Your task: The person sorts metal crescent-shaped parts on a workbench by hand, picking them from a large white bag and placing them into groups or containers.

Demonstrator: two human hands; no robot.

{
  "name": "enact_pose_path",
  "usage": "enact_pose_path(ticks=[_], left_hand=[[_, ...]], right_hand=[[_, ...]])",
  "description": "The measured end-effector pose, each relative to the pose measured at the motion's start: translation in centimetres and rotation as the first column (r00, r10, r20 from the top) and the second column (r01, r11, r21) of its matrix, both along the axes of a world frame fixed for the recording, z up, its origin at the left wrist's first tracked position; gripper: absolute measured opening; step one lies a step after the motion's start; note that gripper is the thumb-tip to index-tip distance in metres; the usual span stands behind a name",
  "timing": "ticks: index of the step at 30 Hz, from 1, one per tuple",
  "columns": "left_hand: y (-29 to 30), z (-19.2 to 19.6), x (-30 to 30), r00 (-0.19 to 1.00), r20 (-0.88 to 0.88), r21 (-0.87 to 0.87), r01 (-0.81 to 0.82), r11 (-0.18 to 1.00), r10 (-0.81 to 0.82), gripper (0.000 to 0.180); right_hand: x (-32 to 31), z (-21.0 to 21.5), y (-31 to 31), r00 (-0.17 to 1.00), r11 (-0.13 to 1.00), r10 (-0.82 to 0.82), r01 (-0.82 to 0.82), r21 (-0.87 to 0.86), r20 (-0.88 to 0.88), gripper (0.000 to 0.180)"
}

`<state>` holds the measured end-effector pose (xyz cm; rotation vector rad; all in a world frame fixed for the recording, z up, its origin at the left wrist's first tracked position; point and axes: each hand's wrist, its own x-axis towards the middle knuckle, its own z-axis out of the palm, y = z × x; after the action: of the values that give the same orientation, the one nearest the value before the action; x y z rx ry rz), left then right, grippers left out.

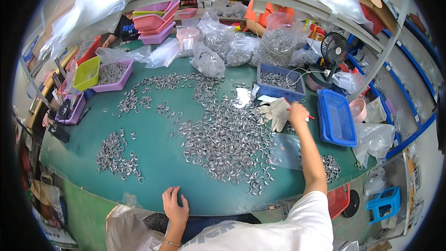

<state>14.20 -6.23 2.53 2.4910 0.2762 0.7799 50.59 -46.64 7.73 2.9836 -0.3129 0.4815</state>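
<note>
My right hand (298, 112) reaches far across the green table (158, 158) and closes on a red pen (308, 116), right beside a pair of white cotton gloves (276, 111). My left hand (175, 206) rests flat, fingers spread, on the table's near edge, holding nothing. A large spread of small metal rings (227, 139) covers the middle of the table between my hands. A smaller ring heap (116, 154) lies to the left, and another ring heap (331, 166) sits near my right forearm.
A blue basket (335, 117) stands right of my hand, a blue tray of rings (278, 82) behind the gloves, a small black fan (333, 51) beyond. Clear bags of rings (241, 46) and pink trays (155, 21) line the back. Another person (121, 29) sits far left.
</note>
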Motion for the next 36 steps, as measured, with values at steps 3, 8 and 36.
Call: enact_pose_path(ticks=[3, 8, 36], left_hand=[[0.3, 0.0, -0.2, 1.000, -0.008, -0.014, 0.013, 1.000, -0.014, 0.035], [2.2, 0.5, -0.5, 0.998, 0.052, -0.032, -0.026, 0.999, 0.028, 0.046], [29.1, -0.8, 3.4, 0.823, -0.004, 0.126, -0.563, 0.817, 0.568, 0.051]], right_hand=[[-4.9, 2.5, 12.7, 0.863, 0.835, 0.505, -0.488, 0.253, 0.000, 0.016], [-11.2, 0.3, 30.8, 0.209, 0.079, 0.965, -0.805, 0.589, 0.157, 0.042], [-17.7, -4.7, 48.5, 0.162, -0.177, 0.902, -0.705, 0.687, 0.399, 0.040]])
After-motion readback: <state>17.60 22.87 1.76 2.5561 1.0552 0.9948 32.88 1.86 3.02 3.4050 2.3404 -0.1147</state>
